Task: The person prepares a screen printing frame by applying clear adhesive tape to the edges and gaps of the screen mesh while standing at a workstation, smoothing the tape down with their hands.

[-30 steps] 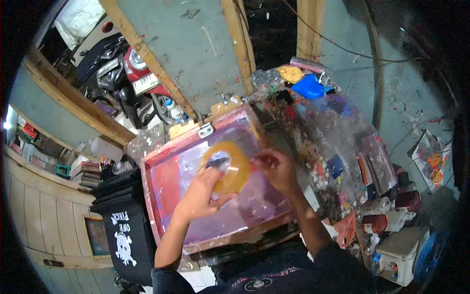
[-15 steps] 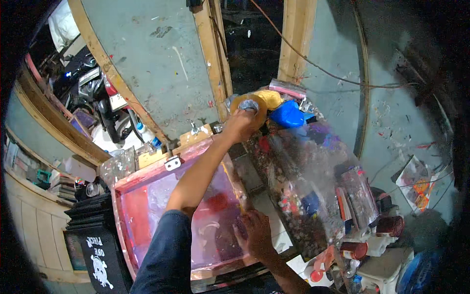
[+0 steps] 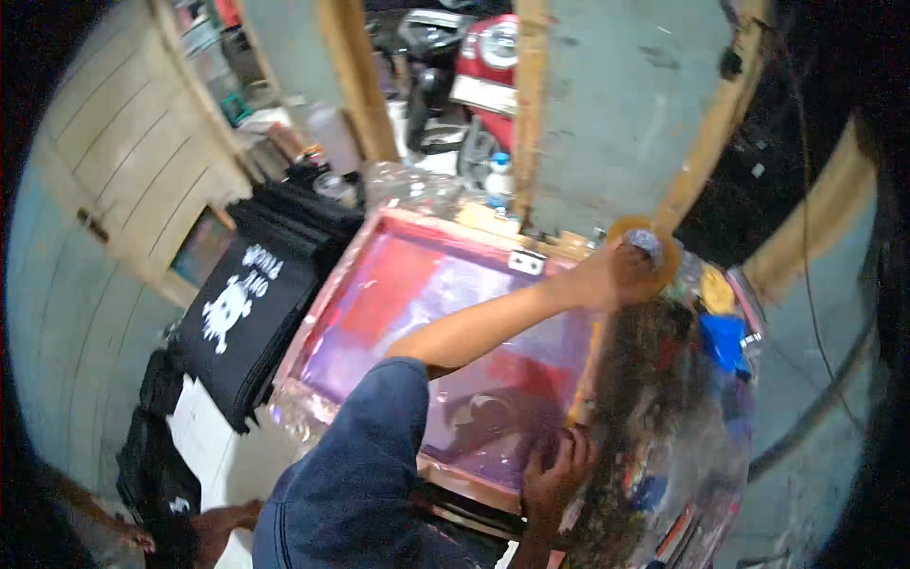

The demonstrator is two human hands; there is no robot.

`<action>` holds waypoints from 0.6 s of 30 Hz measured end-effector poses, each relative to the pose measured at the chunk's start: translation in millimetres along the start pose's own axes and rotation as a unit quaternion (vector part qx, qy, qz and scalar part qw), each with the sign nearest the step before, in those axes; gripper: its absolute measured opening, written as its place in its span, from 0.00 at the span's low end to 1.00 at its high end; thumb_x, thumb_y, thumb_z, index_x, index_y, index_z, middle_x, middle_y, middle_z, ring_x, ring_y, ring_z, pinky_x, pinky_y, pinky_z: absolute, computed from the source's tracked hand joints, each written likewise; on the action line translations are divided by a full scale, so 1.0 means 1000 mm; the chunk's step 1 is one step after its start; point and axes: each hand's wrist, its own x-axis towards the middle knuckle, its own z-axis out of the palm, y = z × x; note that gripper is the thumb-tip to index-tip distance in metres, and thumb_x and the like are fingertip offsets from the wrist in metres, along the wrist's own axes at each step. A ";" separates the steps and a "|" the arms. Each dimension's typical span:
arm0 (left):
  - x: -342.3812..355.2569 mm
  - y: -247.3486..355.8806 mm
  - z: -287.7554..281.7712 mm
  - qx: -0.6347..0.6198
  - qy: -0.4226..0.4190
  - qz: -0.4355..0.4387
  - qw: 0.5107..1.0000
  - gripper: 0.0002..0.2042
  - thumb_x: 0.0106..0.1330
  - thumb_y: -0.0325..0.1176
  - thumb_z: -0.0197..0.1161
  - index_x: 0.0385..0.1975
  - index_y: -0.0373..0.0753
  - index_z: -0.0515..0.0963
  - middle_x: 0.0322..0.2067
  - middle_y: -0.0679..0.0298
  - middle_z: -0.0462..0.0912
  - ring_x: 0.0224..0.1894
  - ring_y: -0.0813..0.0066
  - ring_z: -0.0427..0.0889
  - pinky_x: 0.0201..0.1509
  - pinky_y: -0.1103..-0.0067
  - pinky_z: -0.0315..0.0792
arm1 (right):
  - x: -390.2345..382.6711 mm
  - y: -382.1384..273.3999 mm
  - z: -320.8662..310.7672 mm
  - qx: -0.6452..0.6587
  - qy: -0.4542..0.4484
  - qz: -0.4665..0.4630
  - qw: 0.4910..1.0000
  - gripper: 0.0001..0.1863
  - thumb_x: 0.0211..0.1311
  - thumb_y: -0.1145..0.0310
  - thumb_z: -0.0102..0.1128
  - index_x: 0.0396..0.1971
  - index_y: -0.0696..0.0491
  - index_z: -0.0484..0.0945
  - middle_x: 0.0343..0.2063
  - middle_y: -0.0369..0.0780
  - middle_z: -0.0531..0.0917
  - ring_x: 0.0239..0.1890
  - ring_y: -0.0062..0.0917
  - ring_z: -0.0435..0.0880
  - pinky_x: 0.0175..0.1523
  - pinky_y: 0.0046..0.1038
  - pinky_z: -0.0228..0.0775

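Note:
My left hand (image 3: pixel 633 273) reaches far across to the right, its fingers closed on a yellow-brown tape roll (image 3: pixel 671 256) with something whitish at its middle. Under my forearm lies a screen printing frame (image 3: pixel 327 305) with pinkish wooden edges and a mesh stained purple and red. My right hand (image 3: pixel 557 474) grips the frame's right edge near its front corner, fingers bent over the wood. A metal hinge clamp (image 3: pixel 526 263) sits on the frame's far edge.
Black printed fabric pieces (image 3: pixel 251 308) are stacked left of the frame. Another person's hand (image 3: pixel 223 526) is at black cloth lower left. A paint-stained bench (image 3: pixel 654 417) with a yellow lump (image 3: pixel 718 290) and blue bag (image 3: pixel 725 343) stands right. A motorcycle (image 3: pixel 488 85) is beyond the doorway.
The view has swung left, bringing the fabric stack and another person's hands into sight. My left hand has drawn the tape roll away from the yellow lump. My right hand stays on the frame's edge.

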 end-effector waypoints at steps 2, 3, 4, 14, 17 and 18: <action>-0.029 0.023 -0.097 0.125 -0.072 -0.048 0.988 0.16 0.53 0.37 0.70 0.38 0.35 0.77 0.35 0.52 0.79 0.45 0.52 0.78 0.60 0.58 0.64 | -0.001 -0.009 0.001 -0.001 -0.023 0.012 1.000 0.13 0.56 0.69 0.65 0.40 0.59 0.79 0.47 0.46 0.78 0.56 0.45 0.71 0.63 0.49 0.61; -0.058 0.019 -0.133 0.124 -0.052 -0.083 0.987 0.17 0.51 0.36 0.72 0.37 0.36 0.76 0.34 0.53 0.78 0.45 0.52 0.77 0.59 0.58 0.64 | -0.004 -0.012 0.003 -0.004 -0.033 0.022 0.999 0.13 0.57 0.69 0.65 0.39 0.60 0.79 0.47 0.46 0.78 0.56 0.45 0.71 0.63 0.49 0.61; -0.087 0.015 -0.167 0.119 -0.031 -0.114 0.986 0.18 0.49 0.34 0.73 0.37 0.37 0.75 0.33 0.54 0.76 0.45 0.52 0.76 0.59 0.59 0.63 | -0.007 -0.011 0.005 -0.016 -0.041 0.020 0.999 0.12 0.57 0.70 0.64 0.38 0.60 0.79 0.46 0.47 0.78 0.55 0.45 0.71 0.63 0.48 0.62; -0.269 -0.155 -0.347 0.281 0.033 -0.320 0.904 0.26 0.49 0.34 0.74 0.48 0.31 0.77 0.45 0.46 0.80 0.52 0.46 0.76 0.61 0.61 0.66 | 0.002 -0.019 0.011 -0.076 -0.042 0.051 0.995 0.10 0.57 0.69 0.65 0.37 0.56 0.81 0.47 0.44 0.80 0.58 0.45 0.71 0.66 0.50 0.59; -0.268 -0.210 -0.341 0.308 -0.013 -0.376 0.874 0.26 0.48 0.37 0.74 0.47 0.31 0.78 0.45 0.45 0.82 0.52 0.47 0.78 0.61 0.62 0.68 | 0.003 -0.022 0.012 -0.110 0.001 0.011 0.994 0.12 0.51 0.73 0.67 0.37 0.57 0.80 0.45 0.44 0.79 0.57 0.45 0.72 0.64 0.46 0.62; -0.270 -0.227 -0.340 0.321 -0.027 -0.393 0.861 0.26 0.48 0.38 0.73 0.47 0.31 0.78 0.45 0.45 0.82 0.52 0.48 0.78 0.61 0.61 0.69 | 0.003 -0.020 0.012 -0.116 -0.004 0.012 0.993 0.12 0.52 0.73 0.67 0.38 0.57 0.80 0.45 0.44 0.79 0.57 0.45 0.72 0.64 0.47 0.62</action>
